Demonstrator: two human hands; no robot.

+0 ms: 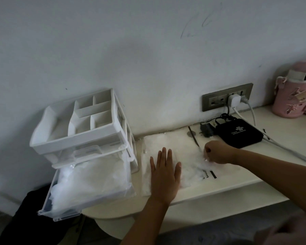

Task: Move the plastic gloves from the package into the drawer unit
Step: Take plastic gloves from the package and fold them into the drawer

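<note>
Left hand flat, fingers spread, pinning the package mid-desk; right hand pinches gloves at its opening (drawer already half-full). Next, probably: draw them out leftward.

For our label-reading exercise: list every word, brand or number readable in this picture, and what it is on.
"China unicom", small white print beside a knot logo, on the black box.
Black print on the glove package: too blurred to read.
Drawer unit and pink bottle: no text readable.

A home corner — scuffed wall, pink bottle, router box on a desk.
</note>
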